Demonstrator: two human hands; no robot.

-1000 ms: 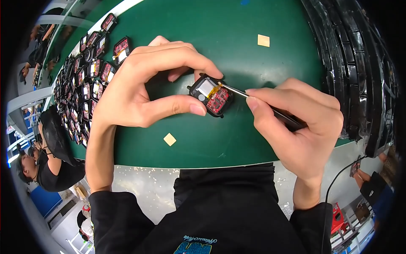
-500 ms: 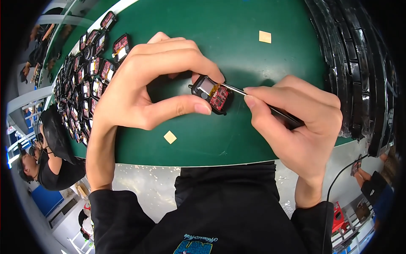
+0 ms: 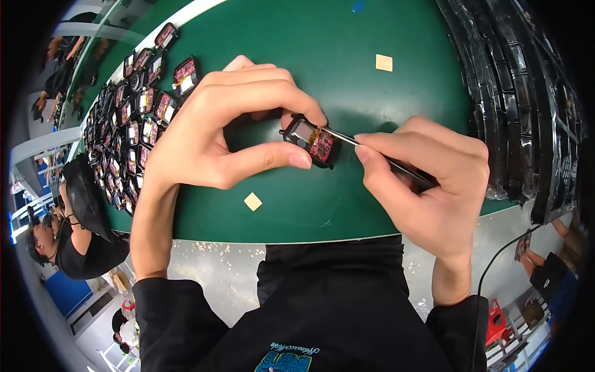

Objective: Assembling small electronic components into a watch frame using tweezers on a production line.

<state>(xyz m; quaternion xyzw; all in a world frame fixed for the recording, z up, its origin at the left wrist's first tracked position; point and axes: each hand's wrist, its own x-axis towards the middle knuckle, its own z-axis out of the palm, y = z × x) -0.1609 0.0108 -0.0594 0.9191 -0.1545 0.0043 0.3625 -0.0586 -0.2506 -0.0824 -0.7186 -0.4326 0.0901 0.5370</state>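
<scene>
An opened black watch case [image 3: 321,147] rests at the middle of the green table. Inside it show a red circuit board, a silvery-grey block, a small round part and an orange flex strip. My left hand [image 3: 214,127] pinches the case between thumb and index finger, its other fingers curled behind. In my right hand [image 3: 434,183] is a pair of slim dark tweezers [image 3: 341,136], gripped like a pen. Their silver tip touches or hovers at the orange strip, by my left index fingertip; exact contact is too small to tell.
Several similar open watch cases [image 3: 147,99] crowd the table's left side. Stacked black trays [image 3: 514,111] line the right edge. Two small cream squares [image 3: 383,62] lie on the green table [image 3: 279,217]. A person in black [image 3: 87,235] sits at far left; a black cable [image 3: 496,260] hangs at right.
My right hand and the tweezers have shifted slightly left and downward. The watch case stays in my left hand's pinch, and the tip stays by the orange strip.
</scene>
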